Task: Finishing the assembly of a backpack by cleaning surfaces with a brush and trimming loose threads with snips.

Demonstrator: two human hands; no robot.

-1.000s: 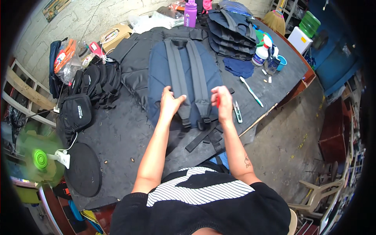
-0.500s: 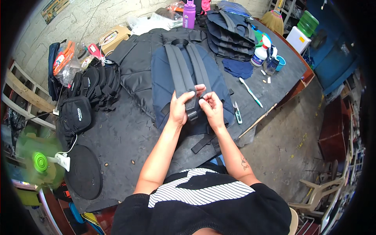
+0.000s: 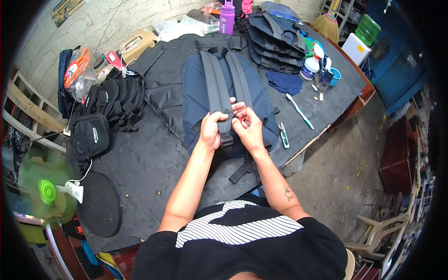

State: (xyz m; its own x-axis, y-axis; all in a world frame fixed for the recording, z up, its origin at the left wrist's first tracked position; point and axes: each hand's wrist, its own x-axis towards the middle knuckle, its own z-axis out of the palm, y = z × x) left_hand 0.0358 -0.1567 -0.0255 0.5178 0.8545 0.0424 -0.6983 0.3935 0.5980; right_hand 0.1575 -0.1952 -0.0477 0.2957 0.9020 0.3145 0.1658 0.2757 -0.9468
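A navy backpack panel (image 3: 195, 88) with two grey padded shoulder straps lies in front of me. My left hand (image 3: 211, 130) grips the lower end of the left shoulder strap (image 3: 213, 81), thumb on top. From that end hangs a black plastic buckle (image 3: 227, 141). On the strap's other side, my right hand (image 3: 249, 130) is closed, its thumb and fingertips pinched at the strap's edge. A small red spot shows by that thumb; what the pinch holds is too small to make out. The right shoulder strap (image 3: 239, 77) lies flat behind my fingers.
Right of the panel lie thread snips (image 3: 283, 135) and a toothbrush (image 3: 299, 111). Farther back are a spray bottle (image 3: 311, 65), stacked navy panels (image 3: 275, 42) and a purple bottle (image 3: 227, 18). Black pouches (image 3: 92, 135) and a spinning green fan (image 3: 48, 191) are at left.
The strap end has turned slightly in my left hand, so the buckle's face shows more. My right fingers have shifted a little and curled closer to the strap.
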